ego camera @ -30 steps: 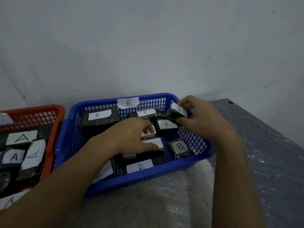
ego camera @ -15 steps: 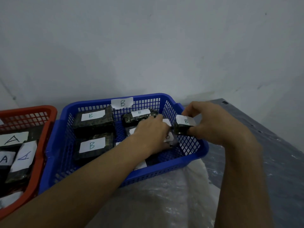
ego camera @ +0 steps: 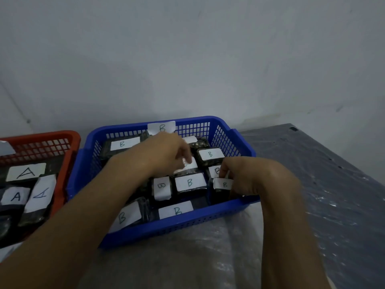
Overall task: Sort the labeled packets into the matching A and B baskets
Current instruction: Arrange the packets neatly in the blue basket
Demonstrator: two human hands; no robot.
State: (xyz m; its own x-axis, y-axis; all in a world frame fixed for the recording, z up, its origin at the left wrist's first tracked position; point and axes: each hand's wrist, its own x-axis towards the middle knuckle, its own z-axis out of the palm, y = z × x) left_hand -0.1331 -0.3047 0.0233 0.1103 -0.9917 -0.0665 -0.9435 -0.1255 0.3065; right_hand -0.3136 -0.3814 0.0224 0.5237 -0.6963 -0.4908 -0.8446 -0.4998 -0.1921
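Note:
A blue basket (ego camera: 235,138) with a B tag (ego camera: 162,127) on its back rim holds several dark packets with white B labels. My right hand (ego camera: 252,176) is low inside its front right corner and pinches a small dark B packet (ego camera: 222,184). My left hand (ego camera: 166,155) reaches into the middle of the basket, its fingertips on a B packet (ego camera: 190,164) there; whether it grips that packet is hidden. At the left, a red basket (ego camera: 68,142) holds several dark packets labeled A (ego camera: 26,173).
Both baskets sit on a table against a pale wall. Crinkled clear plastic sheet (ego camera: 187,257) covers the near table surface in front of the blue basket. Dark grey tabletop (ego camera: 333,184) extends to the right, with its far edge running diagonally.
My right hand has lowered the small B packet from above the right rim into the basket's front right corner. My left hand shifted slightly back toward the basket's middle. The camera view tilted.

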